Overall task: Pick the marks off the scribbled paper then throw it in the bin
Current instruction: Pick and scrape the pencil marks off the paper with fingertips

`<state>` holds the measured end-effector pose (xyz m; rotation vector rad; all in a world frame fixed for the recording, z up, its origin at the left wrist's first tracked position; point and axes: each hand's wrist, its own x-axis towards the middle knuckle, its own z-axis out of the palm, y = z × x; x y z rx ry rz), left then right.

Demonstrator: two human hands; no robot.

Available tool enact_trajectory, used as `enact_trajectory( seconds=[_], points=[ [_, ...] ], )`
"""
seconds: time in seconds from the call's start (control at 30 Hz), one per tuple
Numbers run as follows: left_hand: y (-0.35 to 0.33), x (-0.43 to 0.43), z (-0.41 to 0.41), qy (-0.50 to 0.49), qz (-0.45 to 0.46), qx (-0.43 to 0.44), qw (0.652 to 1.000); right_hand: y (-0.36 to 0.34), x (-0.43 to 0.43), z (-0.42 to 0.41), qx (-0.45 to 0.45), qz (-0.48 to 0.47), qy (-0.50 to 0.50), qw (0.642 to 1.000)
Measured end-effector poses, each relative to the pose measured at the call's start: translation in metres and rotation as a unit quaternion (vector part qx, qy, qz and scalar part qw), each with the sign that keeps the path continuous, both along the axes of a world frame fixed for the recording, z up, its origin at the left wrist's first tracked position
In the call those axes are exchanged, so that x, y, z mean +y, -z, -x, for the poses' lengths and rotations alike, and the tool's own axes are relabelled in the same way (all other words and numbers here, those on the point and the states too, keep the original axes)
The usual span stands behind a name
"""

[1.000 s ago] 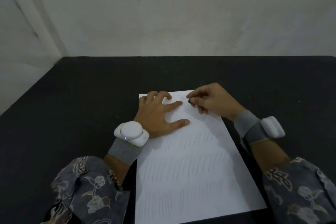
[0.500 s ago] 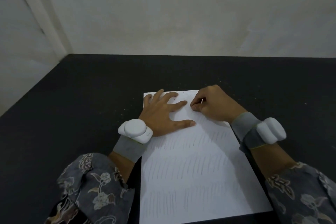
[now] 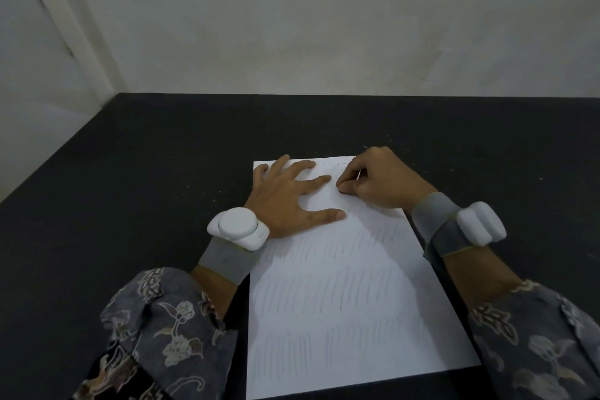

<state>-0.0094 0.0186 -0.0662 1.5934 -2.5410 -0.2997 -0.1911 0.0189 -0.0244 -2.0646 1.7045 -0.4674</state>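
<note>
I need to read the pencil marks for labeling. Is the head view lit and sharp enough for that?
Head view: dim, even light, no glare on the paper; pencil rows show faintly and soft, individual strokes barely resolvable; wide-angle bend along the table edges; the right hand hides whatever it pinches, with soft shadow under it and the left hand.

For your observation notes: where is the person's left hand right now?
In the head view, the left hand lies flat, fingers spread, on the far left part of the paper, just left of the right hand.

Left hand flat on the paper's far end, right hand beside it, fingers curled, pinching something small.
</note>
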Motion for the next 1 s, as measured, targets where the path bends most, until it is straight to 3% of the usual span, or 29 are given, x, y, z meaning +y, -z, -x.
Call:
enact_trajectory(
  seconds=[0.17, 0.37, 0.6, 0.83, 0.9, 1.0],
  points=[
    [-0.002, 0.001, -0.001, 0.002, -0.001, 0.000, 1.000, 0.010, -0.009, 0.004, -0.021, 0.103, 0.114, 0.988],
    [0.001, -0.003, -0.001, 0.001, 0.005, -0.009, 1.000, 0.000, -0.001, 0.000, -0.011, 0.006, 0.003, 1.000],
    [-0.002, 0.000, -0.001, -0.002, -0.004, -0.008, 1.000, 0.015, -0.014, 0.001, -0.018, 0.109, 0.139, 0.984],
    [-0.003, 0.000, -0.001, 0.001, -0.007, -0.004, 1.000, 0.001, -0.001, 0.005, -0.031, -0.016, 0.023, 0.999],
    [-0.003, 0.000, -0.001, 0.000, -0.008, -0.001, 1.000, 0.002, -0.004, 0.006, -0.050, -0.009, 0.037, 0.998],
    [-0.003, 0.001, -0.001, 0.000, -0.010, 0.002, 1.000, 0.009, -0.006, 0.001, -0.046, 0.074, 0.094, 0.992]
  ],
)
